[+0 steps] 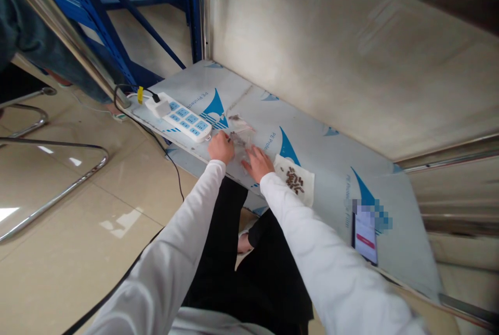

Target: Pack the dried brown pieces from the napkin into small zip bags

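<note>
My left hand (pixel 221 146) is closed, its fingers curled together at the near edge of the shelf; a tiny dark bit shows at the fingertips, too small to name. Beside it lies a clear plastic bag (pixel 240 139) with small dark pieces in it. My right hand (pixel 259 163) rests at the bag's right side, fingers stretched out and apart, fingertips touching the plastic. Right of that hand, a white paper sheet (pixel 307 180) bears a pile of small brown pieces (pixel 294 181).
A white power strip (pixel 187 119) with a plugged-in white adapter (pixel 158 106) lies left of my hands; a black cable (pixel 161 147) hangs over the edge. A phone (pixel 365 236) lies at the right on the film-covered shelf (pixel 331 163). Another person's leg (pixel 58 59) is at far left.
</note>
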`<act>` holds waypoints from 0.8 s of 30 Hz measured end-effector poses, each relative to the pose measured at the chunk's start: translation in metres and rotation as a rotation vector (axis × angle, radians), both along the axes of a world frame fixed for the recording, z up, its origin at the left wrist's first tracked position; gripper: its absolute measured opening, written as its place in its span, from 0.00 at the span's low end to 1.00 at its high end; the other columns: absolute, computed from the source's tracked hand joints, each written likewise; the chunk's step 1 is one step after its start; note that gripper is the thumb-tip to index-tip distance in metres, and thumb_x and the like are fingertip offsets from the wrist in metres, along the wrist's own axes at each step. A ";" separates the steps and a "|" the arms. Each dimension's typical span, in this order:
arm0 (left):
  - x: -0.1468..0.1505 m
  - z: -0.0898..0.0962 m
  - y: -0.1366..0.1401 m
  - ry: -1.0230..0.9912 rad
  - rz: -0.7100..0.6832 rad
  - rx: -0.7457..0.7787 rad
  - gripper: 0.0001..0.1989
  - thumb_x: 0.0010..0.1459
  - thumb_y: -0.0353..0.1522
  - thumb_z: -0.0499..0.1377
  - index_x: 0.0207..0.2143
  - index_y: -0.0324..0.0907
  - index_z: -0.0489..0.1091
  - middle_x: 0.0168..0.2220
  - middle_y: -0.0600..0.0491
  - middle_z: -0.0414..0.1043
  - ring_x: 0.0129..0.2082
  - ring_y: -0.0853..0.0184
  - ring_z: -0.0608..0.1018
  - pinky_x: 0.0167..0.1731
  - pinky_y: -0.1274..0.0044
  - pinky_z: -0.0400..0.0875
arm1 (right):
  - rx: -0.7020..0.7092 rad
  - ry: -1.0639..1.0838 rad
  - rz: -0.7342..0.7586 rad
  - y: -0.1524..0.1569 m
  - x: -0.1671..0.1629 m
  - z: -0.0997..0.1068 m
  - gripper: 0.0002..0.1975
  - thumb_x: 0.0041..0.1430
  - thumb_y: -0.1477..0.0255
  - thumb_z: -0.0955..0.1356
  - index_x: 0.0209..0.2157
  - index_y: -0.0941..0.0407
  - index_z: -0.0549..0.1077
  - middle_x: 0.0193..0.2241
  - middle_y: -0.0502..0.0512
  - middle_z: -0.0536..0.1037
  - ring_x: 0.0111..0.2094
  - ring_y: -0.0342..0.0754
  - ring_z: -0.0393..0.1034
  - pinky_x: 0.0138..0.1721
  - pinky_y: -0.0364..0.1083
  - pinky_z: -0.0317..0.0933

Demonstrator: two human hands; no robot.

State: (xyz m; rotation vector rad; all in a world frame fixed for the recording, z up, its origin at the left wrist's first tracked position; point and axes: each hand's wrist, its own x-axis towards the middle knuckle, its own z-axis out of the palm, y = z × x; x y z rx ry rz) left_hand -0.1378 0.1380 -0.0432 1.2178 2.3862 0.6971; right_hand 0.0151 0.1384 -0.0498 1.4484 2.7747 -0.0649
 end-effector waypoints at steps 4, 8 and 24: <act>-0.002 0.014 -0.004 0.056 0.030 0.070 0.09 0.57 0.35 0.57 0.40 0.42 0.70 0.46 0.45 0.72 0.44 0.59 0.76 0.40 0.72 0.67 | -0.005 -0.003 -0.039 0.005 -0.008 -0.013 0.26 0.65 0.63 0.58 0.62 0.57 0.58 0.63 0.64 0.59 0.62 0.56 0.55 0.57 0.54 0.57; -0.003 0.036 -0.015 0.117 0.107 0.246 0.06 0.58 0.34 0.56 0.37 0.44 0.70 0.42 0.48 0.73 0.41 0.60 0.76 0.38 0.72 0.67 | -0.044 0.049 -0.128 0.014 -0.020 -0.013 0.29 0.66 0.64 0.57 0.64 0.62 0.52 0.64 0.68 0.55 0.64 0.58 0.50 0.60 0.57 0.51; 0.048 0.068 -0.108 -0.753 0.175 0.661 0.20 0.45 0.39 0.68 0.36 0.41 0.66 0.34 0.53 0.74 0.29 0.71 0.76 0.29 0.81 0.70 | -0.310 1.168 -0.338 -0.054 0.025 0.082 0.19 0.60 0.59 0.65 0.42 0.59 0.78 0.33 0.57 0.82 0.30 0.49 0.76 0.31 0.45 0.69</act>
